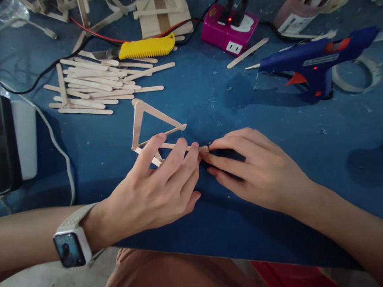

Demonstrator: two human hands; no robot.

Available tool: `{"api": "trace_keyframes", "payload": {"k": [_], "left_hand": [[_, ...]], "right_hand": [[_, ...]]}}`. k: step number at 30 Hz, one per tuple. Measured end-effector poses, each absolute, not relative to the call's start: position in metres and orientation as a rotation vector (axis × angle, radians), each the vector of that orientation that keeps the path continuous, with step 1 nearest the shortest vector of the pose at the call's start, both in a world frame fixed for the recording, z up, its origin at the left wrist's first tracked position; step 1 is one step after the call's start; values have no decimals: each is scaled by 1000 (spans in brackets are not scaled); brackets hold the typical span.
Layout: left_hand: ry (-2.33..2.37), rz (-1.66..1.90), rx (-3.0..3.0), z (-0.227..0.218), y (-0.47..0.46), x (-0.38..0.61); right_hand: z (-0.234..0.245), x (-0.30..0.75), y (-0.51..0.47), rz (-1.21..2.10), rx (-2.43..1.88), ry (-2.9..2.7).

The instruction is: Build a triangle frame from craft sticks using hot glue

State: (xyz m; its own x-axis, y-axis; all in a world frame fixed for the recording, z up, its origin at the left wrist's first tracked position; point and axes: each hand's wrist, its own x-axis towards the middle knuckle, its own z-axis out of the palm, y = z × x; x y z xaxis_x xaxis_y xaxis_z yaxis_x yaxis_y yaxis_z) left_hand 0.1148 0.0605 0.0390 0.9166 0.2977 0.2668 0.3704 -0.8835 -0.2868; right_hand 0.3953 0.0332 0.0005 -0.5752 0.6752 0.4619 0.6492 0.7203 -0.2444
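A small frame of joined popsicle sticks (pixel 159 113) rests on the blue table, with a triangle standing at its far left. My left hand (pixel 164 182) lies over the near side of this frame, fingers curled down onto its sticks; the palm hides part of it. Between my right hand's (pixel 257 167) thumb and fingertips is the right end of a popsicle stick (pixel 204 148), pinched where it meets the frame's near corner. My left fingertips almost touch the right ones there. How the sticks join under my fingers is hidden.
Behind the frame lie a pile of loose popsicle sticks (pixel 92 86) and a yellow utility knife (pixel 147 46). A blue hot glue gun (pixel 318 60) stands at the right by a tape roll (pixel 374 75). Cables run from a magenta power socket (pixel 228 28). A dark device (pixel 2 148) sits left.
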Motion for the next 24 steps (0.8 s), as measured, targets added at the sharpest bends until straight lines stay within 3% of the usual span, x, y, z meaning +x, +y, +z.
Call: {"api": "trace_keyframes", "payload": {"k": [7, 13, 19, 24], "left_hand": [[-474, -324, -2767, 33, 61, 110], [-468, -323, -2779, 32, 62, 111], [-469, -324, -2791, 34, 63, 111], [-448, -321, -2789, 34, 63, 110]], "right_hand": [[0, 401, 38, 292, -1056, -2259], [1, 398, 37, 209, -1041, -2284], [3, 399, 38, -121, -950, -2466], [1, 399, 41, 71, -954, -2373]]}}
